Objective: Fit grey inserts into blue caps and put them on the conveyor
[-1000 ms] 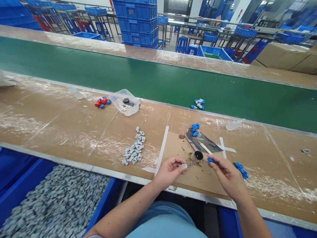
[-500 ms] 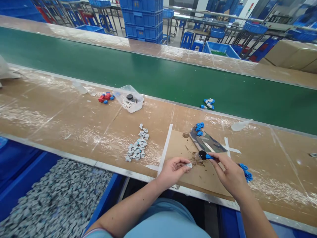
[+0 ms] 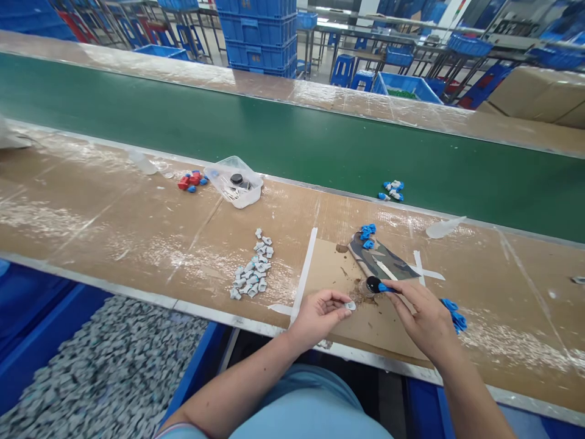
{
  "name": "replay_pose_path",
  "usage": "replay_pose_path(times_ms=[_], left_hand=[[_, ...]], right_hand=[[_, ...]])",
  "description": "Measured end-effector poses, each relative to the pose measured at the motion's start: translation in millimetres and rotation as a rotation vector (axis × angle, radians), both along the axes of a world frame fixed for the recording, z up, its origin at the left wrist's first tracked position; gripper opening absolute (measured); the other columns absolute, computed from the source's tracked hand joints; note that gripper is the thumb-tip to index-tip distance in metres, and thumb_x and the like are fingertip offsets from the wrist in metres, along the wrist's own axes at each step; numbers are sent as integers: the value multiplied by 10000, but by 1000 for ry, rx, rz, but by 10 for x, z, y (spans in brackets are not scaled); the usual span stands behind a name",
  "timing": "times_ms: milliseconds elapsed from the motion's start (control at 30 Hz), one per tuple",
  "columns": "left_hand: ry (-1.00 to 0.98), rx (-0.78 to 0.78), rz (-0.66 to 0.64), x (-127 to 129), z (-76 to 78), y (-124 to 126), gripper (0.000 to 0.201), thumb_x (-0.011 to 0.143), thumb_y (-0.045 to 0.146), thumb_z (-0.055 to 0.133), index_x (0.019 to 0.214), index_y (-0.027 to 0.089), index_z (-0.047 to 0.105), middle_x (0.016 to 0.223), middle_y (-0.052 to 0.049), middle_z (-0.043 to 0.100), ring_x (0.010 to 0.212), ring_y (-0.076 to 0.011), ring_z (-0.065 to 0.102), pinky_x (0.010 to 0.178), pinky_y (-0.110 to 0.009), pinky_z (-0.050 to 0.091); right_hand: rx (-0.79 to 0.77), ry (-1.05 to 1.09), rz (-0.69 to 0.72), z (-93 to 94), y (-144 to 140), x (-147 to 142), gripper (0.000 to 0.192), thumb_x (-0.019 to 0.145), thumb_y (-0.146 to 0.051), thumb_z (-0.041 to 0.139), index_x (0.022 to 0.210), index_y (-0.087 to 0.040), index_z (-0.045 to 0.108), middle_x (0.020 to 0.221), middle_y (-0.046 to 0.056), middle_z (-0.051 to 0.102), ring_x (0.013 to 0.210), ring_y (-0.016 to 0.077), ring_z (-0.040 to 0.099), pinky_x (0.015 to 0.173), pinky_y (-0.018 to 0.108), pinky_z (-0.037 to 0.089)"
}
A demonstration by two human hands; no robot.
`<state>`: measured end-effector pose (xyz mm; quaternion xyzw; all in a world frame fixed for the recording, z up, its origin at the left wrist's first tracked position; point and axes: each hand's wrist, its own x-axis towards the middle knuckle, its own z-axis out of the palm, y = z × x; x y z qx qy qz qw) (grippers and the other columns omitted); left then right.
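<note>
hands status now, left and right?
Left hand: closed, pinching a small grey piece.
Right hand: closed, pinching a small blue piece at the black-topped pot.

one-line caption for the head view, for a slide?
Left hand pinches a small grey part; right hand dips a blue piece at a black-capped pot.

Left hand [image 3: 320, 311] pinches small grey part [image 3: 350, 305]. Right hand [image 3: 423, 317] presses blue part [image 3: 385, 288] against black-capped jar [image 3: 371, 285] on cardboard bench [image 3: 137, 225]. Grey parts pile [image 3: 253, 274] left; green conveyor [image 3: 292, 140] behind.
</note>
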<state>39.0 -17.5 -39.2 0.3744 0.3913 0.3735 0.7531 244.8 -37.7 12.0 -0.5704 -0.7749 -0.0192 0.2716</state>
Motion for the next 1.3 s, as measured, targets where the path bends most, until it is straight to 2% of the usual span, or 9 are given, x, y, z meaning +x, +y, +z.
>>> replay_pose_path(times_ms=[100,267,367,533,700,867,1067,1200,1300], left_hand=[[23,26,-8,-5,-28,-7,343,580,356,817,810,140,681,854,-72,714,825,-171,657,829,-306,514],[2,75,-15,-14,-35,-15,327,617,306,803,869,145,671,862,-60,701,856,-166,645,853,-308,509],[-33,82,-34,-14,-38,-20,350,621,286,805,903,150,649,886,-58,693,884,-169,642,844,-306,511],[-60,94,-79,-21,-52,-29,370,656,302,786,954,154,624,906,-65,691,887,-175,652,833,-311,513],[-1,172,-107,-40,-98,-41,357,702,315,750,991,150,619,912,-76,693,880,-175,652,823,-301,503],[7,219,-151,-40,-110,-55,345,715,296,734,1001,148,614,859,-61,690,834,-160,649,786,-282,498],[-39,126,-127,-41,-51,-40,365,673,344,773,938,146,617,816,-52,685,793,-150,653,764,-267,501],[-48,76,-106,-49,-10,-26,401,641,382,793,914,143,624,816,-59,693,788,-160,659,771,-285,512],[-31,78,-146,-61,11,-32,400,645,393,789,910,139,630,817,-66,694,794,-164,660,779,-289,510]], right_hand=[[-38,60,-29,-5,-33,6,180,900,-271,500,1007,-225,638,906,38,712,807,184,666,721,299,532],[-149,312,-95,-35,-191,-104,181,865,-333,563,970,-221,658,827,25,711,671,149,654,620,252,548],[-184,391,-16,-62,-260,-255,178,858,-322,577,970,-222,670,851,27,717,711,154,666,678,262,563],[-149,382,73,-96,-251,-421,139,861,-268,575,947,-228,676,841,23,724,763,163,678,690,269,568],[-149,371,156,-116,-226,-381,148,861,-216,577,969,-232,677,867,23,731,790,154,686,710,262,568],[-235,351,216,-108,-214,-290,169,848,-200,586,950,-248,712,871,13,741,773,158,700,682,250,576],[-332,519,131,-105,-224,-371,146,826,-257,610,871,-278,747,783,-7,742,658,150,701,578,216,578],[-321,649,47,-160,-256,-434,124,784,-262,645,837,-268,756,827,11,744,709,178,710,624,243,595],[-401,719,32,-189,-266,-412,120,756,-282,664,825,-273,761,807,11,743,680,190,710,595,257,598]])
